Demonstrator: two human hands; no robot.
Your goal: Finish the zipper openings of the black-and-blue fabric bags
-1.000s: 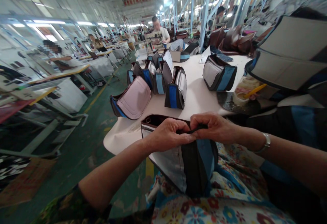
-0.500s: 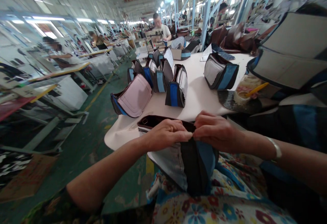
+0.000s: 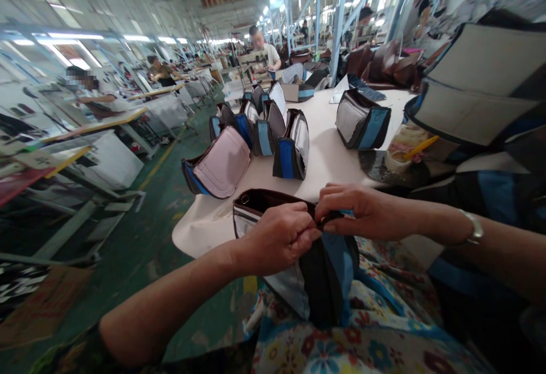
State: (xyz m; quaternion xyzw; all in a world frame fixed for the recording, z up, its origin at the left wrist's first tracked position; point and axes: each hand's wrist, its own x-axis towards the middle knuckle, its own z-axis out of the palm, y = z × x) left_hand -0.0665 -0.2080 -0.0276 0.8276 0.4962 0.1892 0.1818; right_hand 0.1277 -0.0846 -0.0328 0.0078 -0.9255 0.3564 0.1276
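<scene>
A half-finished bag [image 3: 318, 283] in white, black and blue rests on my lap against the edge of a white table [image 3: 333, 163]. Its dark open rim faces up. My left hand [image 3: 279, 237] is closed on the near rim of the bag, fingers curled over the edge. My right hand [image 3: 362, 212] pinches the same rim from the right, fingertips meeting those of the left hand. A silver bracelet sits on my right wrist.
Several similar bags stand on the table beyond, among them a pink-sided one [image 3: 219, 166] and a blue-and-black one [image 3: 292, 152]. A glue pot with a yellow stick [image 3: 405, 152] sits at right beside stacked bag panels [image 3: 478, 95]. Other people work at benches left and far back.
My left hand has curled tighter over the bag's rim and dropped slightly. The right hand stays pinched on the rim at the same spot.
</scene>
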